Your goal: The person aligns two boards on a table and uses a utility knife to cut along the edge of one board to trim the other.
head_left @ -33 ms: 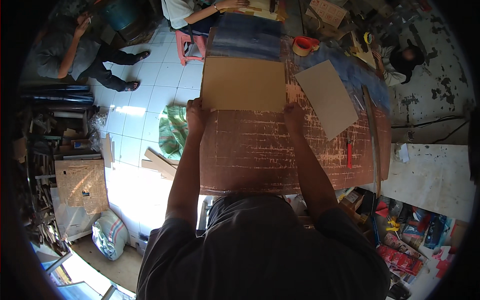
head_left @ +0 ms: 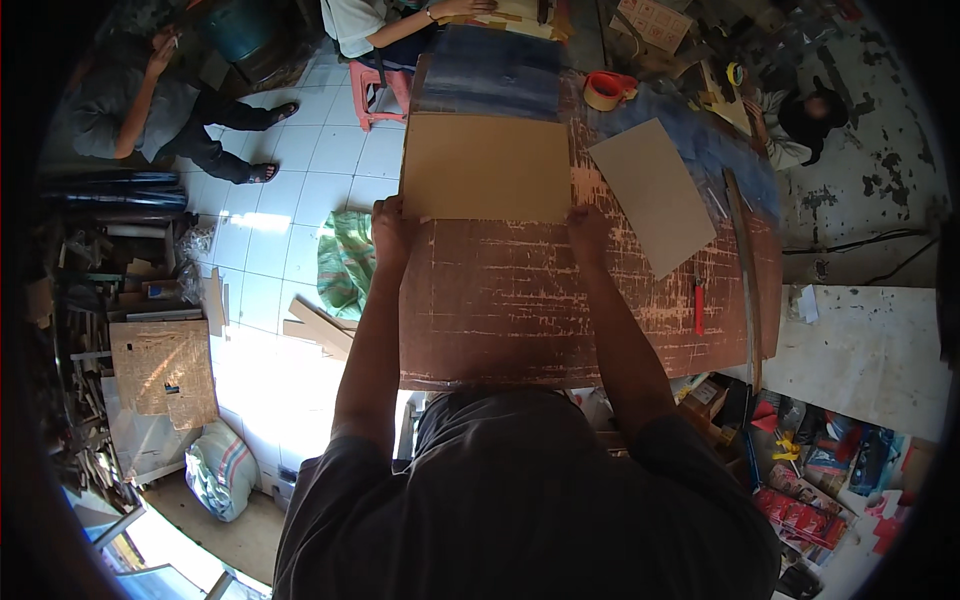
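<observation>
A rectangular brown cardboard sheet (head_left: 487,166) lies over the far left part of the worn brown worktable (head_left: 490,300). At its near left corner, my left hand (head_left: 392,230) has its fingers closed on the edge. My right hand (head_left: 588,236) pinches the near right corner. To the right of it a second, greyish cardboard sheet (head_left: 655,198) lies turned at an angle, touched by neither hand. A red cutter knife (head_left: 699,305) rests on the table nearer to me, and a red tape dispenser (head_left: 606,91) stands beyond the sheets.
A long wooden strip (head_left: 743,270) runs along the table's right side. Beyond it sits another person (head_left: 800,125); one more sits at the far end near a pink stool (head_left: 380,95), and another stands far left. A green sack (head_left: 345,262) lies on the floor left of the table.
</observation>
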The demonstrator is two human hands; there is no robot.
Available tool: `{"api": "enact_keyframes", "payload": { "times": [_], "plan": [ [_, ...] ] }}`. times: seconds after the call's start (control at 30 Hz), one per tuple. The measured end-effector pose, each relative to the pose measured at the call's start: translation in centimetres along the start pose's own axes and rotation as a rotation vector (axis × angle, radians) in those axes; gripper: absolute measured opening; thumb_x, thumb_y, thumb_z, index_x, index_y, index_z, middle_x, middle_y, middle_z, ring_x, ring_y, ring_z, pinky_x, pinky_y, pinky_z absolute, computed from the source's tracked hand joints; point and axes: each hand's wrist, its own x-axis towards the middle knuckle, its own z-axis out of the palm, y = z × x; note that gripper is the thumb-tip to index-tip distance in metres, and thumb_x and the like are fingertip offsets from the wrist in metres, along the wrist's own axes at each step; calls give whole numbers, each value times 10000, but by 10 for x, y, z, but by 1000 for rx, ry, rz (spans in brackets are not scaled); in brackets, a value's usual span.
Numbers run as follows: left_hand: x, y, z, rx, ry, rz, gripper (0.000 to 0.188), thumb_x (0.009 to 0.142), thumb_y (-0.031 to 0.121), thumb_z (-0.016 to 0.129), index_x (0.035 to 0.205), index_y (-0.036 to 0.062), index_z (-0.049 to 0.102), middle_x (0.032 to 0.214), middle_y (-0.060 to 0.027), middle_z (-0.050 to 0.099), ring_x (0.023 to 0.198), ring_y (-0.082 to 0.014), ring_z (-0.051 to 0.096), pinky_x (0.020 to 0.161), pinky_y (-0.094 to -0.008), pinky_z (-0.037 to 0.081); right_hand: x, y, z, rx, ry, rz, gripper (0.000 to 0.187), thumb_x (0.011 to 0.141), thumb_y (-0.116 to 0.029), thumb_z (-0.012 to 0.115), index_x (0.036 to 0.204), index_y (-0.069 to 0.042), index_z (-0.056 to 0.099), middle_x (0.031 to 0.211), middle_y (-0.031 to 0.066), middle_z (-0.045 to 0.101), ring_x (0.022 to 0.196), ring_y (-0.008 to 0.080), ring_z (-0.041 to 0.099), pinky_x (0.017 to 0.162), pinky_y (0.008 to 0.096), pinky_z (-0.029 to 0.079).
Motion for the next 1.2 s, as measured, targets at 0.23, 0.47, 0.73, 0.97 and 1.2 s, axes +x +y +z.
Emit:
{"api": "enact_keyframes", "payload": {
  "times": [0.23, 0.47, 0.73, 0.97, 1.2],
  "plan": [
    [21, -8, 0, -23, -66, -192, 411, 765, 278, 823, 990, -31, 672, 931, -172, 685, 815, -336, 669, 725, -415, 537, 15, 4, -15, 356, -260, 263, 190, 867, -204, 713, 929, -39, 642, 819, 9, 626, 718, 170, 594, 670, 340, 492],
    [8, -3, -45, -549, -535, -713, 436, 863, 185, 743, 1223, -23, 609, 1010, -83, 718, 876, -232, 695, 769, -368, 551, -18, 31, -66, 714, -698, 470, 299, 925, -253, 678, 1105, -18, 642, 841, 42, 596, 728, 142, 574, 685, 339, 509],
    [-77, 6, -83, -790, -820, -526, 491, 885, 103, 712, 1341, 5, 556, 1095, -67, 695, 993, -138, 641, 890, -299, 503, -94, 41, -120, 777, -861, 249, 371, 896, -140, 698, 1235, -28, 597, 994, 8, 641, 909, 116, 616, 813, 285, 525],
    [-96, 38, -75, -695, -637, -306, 270, 866, 18, 714, 1135, 25, 693, 1067, -53, 705, 1001, -116, 629, 909, -289, 495, -100, 59, -113, 555, -517, -52, 279, 894, -47, 684, 1166, -1, 639, 1085, 59, 668, 1028, 153, 630, 886, 323, 538],
    [-96, 105, -102, -665, -538, -95, 179, 848, 32, 753, 1017, 17, 697, 970, -47, 690, 910, -113, 630, 794, -273, 516, -114, 41, -120, 791, -400, -10, 260, 874, -37, 719, 1124, -22, 647, 1077, 51, 663, 1022, 155, 628, 870, 334, 548]
  ]
}}
